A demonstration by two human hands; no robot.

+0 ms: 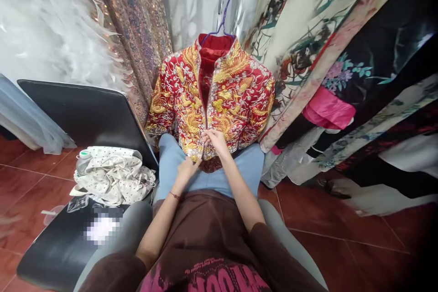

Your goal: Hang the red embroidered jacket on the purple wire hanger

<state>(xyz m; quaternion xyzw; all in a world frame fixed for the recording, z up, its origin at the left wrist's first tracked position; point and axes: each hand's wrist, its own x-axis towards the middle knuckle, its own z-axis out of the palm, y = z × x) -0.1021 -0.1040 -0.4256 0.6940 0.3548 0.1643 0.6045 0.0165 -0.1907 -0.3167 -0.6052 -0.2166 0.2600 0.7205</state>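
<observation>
A red jacket (pixel 226 96) with gold and silver embroidery hangs on a purple hanger (pixel 226 9) in front of me, its lower edge at my lap. Its front is parted at the collar and comes together lower down. My right hand (pixel 214 139) pinches the front opening a little above the hem. Lower and to the left, my left hand (pixel 189 166) is closed on the jacket's bottom edge beside the opening. The fingertips of both hands are small in view, and any zipper pull between them cannot be made out.
A black chair (pixel 51 255) stands at the left, with a white dotted cloth (pixel 112 175) and small packets on its seat. Sequined fabric (pixel 137 13) and white feathers hang behind it. Floral garments (pixel 297 23) hang along the right.
</observation>
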